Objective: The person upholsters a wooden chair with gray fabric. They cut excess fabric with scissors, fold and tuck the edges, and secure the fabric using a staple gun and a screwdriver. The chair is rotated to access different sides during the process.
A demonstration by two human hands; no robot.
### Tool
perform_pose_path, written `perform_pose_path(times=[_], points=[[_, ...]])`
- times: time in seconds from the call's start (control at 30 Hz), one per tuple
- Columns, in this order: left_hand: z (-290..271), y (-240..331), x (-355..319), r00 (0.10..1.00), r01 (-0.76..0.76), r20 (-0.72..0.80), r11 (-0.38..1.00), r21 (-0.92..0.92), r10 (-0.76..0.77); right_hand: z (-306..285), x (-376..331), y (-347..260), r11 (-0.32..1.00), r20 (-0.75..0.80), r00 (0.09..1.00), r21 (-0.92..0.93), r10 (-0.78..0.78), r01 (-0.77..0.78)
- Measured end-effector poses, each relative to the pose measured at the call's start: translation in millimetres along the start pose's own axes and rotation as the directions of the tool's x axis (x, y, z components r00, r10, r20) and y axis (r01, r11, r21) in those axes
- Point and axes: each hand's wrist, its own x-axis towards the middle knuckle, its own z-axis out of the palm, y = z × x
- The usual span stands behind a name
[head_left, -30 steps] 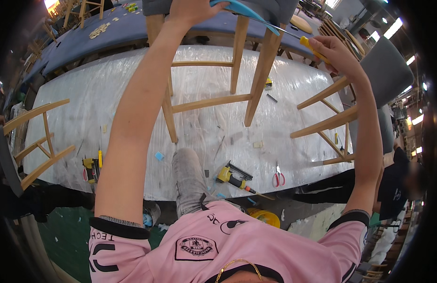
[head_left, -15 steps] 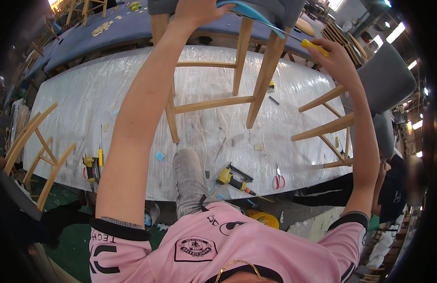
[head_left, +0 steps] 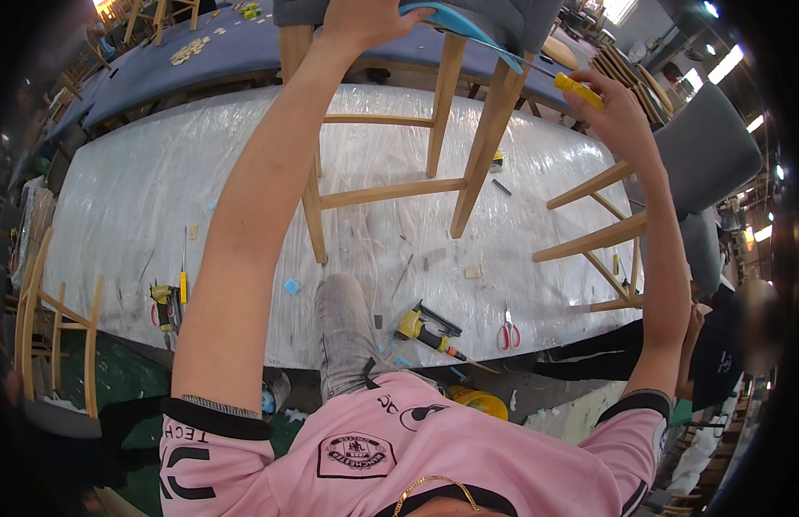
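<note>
Clear plastic film covers the worktable (head_left: 511,215), and a long blue-topped bench (head_left: 158,86) runs behind it. On the film we see a grey upholstered chair (head_left: 524,21) with bare wooden legs, its seat cut off by the upper picture edge. We locate the yellow-handled screwdriver (head_left: 580,90) at the right front of that seat, its long axis sloping from upper left down to lower right. Our right hand (head_left: 619,108) is clamped on the handle, at the lower end of this line. Our left hand (head_left: 369,21) is at the opposite, upper end, with a fingertip over the left end of the light-blue strip (head_left: 460,24); we cannot tell whether its fingers are closed, because the picture edge cuts them off. We note the governing relation, in our judgement: shaft and strip lie nearly parallel, the shaft just beside the lower edge of the strip, with a short bare length of shaft between the strip's right end and our right fingers. We cannot make out the shaft tip. For the strip's left end, our left hand is the nearer; for its right end, our right hand. Well below both hands, we find the yellow-and-black nail gun (head_left: 411,324) and the red-handled scissors (head_left: 509,336) on the film.
</note>
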Motion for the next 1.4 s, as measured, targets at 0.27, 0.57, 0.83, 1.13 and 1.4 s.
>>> perform_pose_path(times=[0.27,0.57,0.83,1.13,1.4], points=[[-1,2,-1,1.000,0.001,-0.018,1.000,0.008,-0.001,3,7,-7,0.926,-0.092,0.995,-0.378,-0.032,-0.005],[-4,11,-2,1.000,-0.021,-0.013,1.000,0.018,0.021,-6,44,24,0.699,-0.292,0.798,-0.682,-0.527,0.213],[-31,3,-19,0.980,-0.188,0.077,0.978,0.095,0.181,53,-12,-6,0.775,0.122,0.823,-0.285,-0.555,0.565],[-26,2,-159,0.974,0.159,-0.182,0.977,0.142,-0.132,389,-532,24,-0.073,0.167,0.203,0.912,0.965,-0.404],[-55,27,-223,0.971,0.174,-0.205,0.955,0.241,-0.125,390,-527,-96,-0.925,0.928,-0.006,0.371,0.373,-0.084]])
